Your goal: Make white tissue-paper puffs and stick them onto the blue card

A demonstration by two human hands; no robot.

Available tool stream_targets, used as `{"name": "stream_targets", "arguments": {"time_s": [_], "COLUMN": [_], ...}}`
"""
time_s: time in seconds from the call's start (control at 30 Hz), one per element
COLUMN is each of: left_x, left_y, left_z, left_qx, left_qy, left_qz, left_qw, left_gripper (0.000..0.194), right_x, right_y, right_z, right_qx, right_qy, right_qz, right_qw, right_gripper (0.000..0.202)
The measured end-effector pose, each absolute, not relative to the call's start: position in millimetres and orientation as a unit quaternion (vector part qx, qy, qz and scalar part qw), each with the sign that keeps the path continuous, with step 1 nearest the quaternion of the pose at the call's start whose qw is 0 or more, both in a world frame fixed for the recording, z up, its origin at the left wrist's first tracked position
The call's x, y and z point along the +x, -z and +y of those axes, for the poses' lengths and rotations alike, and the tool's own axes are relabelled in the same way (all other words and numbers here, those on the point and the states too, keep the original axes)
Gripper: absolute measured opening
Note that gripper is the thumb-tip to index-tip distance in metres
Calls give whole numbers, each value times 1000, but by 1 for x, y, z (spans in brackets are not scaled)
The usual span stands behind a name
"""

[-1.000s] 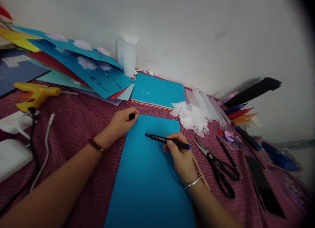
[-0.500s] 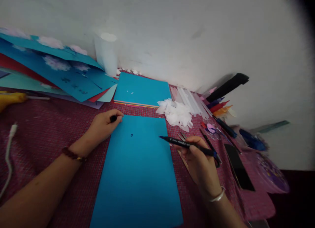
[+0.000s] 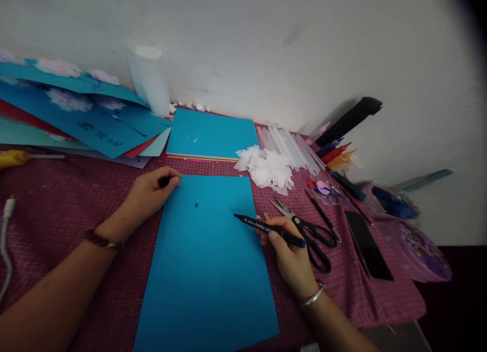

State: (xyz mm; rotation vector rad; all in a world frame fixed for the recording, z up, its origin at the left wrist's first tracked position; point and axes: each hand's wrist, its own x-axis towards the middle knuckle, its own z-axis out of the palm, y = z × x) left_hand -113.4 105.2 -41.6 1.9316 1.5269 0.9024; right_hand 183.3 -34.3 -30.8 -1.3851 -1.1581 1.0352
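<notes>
In the head view, grips a black marker between thumb and fingers of the right hand, over the right edge of a blue paper sheet. Points the nib leftward; impossible to tell whether touching the sheet or just above. Curls the left hand around a black cap-like piece, fingertips at the sheet's far left corner. Lying in front, between both hands: the sheet, long axis running from the body toward a stack of blue-topped card. To the left of the nib and slightly farther off: a small dark oval mark, nearer to the left hand than the right. Just right of the right hand: black-handled scissors.
</notes>
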Motion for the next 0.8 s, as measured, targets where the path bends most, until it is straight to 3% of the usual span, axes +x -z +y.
{"name": "stream_targets", "arguments": {"time_s": [0.8], "left_x": [-113], "left_y": [41], "left_z": [106], "left_qx": [712], "left_qy": [-327], "left_qz": [563], "left_qw": [264], "left_gripper": [23], "right_x": [181], "right_y": [24], "right_z": [-38], "right_qx": [-593], "right_qy": [-394], "right_qz": [-515], "right_qw": [477], "right_gripper": [7]}}
